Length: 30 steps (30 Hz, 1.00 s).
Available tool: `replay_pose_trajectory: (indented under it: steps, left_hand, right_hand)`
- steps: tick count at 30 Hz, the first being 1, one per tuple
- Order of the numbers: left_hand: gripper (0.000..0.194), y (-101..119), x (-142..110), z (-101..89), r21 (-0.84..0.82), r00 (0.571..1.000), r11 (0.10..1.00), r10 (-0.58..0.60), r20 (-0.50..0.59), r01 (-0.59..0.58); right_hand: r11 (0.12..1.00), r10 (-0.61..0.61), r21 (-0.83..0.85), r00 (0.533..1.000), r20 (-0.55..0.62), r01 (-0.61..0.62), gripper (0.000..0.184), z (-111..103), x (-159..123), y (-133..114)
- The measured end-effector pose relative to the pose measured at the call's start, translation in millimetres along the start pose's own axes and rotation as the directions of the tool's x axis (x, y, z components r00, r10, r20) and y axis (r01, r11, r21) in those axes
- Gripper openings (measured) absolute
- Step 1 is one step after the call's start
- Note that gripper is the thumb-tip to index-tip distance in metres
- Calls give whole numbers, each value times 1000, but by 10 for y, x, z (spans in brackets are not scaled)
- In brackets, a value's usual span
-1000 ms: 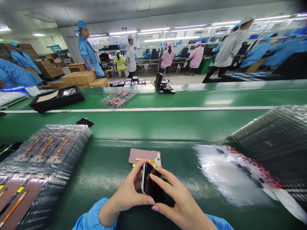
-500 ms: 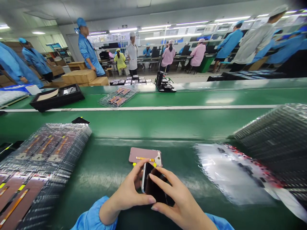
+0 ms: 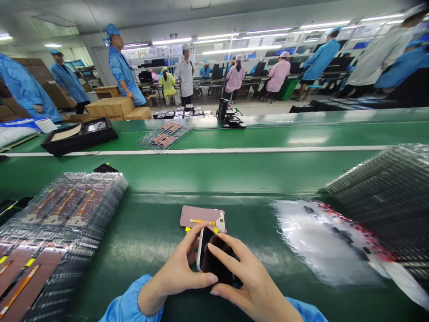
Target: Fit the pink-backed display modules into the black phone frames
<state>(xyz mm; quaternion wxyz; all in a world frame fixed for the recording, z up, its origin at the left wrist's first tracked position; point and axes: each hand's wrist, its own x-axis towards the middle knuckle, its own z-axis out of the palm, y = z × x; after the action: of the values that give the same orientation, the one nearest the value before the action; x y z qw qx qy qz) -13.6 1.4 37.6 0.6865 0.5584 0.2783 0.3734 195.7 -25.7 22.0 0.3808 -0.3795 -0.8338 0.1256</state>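
Beyond and left of my left grip (image 3: 179, 268), a black slab (image 3: 105, 168) has slid further leftward. Smooth green bench (image 3: 144, 232) lies beneath; ribbed clear trays (image 3: 100, 223) stand left. That hand and my right grip (image 3: 250, 270) hold a silver-edged phone (image 3: 211, 264), which I judge partway done, glossy face on; just beyond, a flat pinkish panel (image 3: 191, 214) looks unfitted.

Fluorescent tubes (image 3: 241, 50) glow at twelve o'clock beneath the grey ceiling (image 3: 150, 18); stacked cardboard boxes (image 3: 109, 108) stand at ten; at two, a green bin (image 3: 287, 92), perhaps plastic, stands on pale flooring (image 3: 264, 108).
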Motion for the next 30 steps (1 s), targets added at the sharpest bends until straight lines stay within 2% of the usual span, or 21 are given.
replay_pose_trajectory:
  steps: [16, 21, 30]
  left_hand:
    - [95, 43, -12, -11, 27, 1000, 999, -29, 6, 29]
    - [96, 35, -30, -17, 17, 999, 999, -41, 6, 40]
    - [98, 61, -17, 2, -91, 1000, 995, -26, -2, 26]
  right_hand:
    - [999, -15, 33, 999, 44, 14, 51, -61, 32, -51]
    - [999, -31, 27, 999, 24, 31, 49, -96, 70, -74]
    - [993, -105, -44, 994, -2, 105, 59, -121, 158, -88]
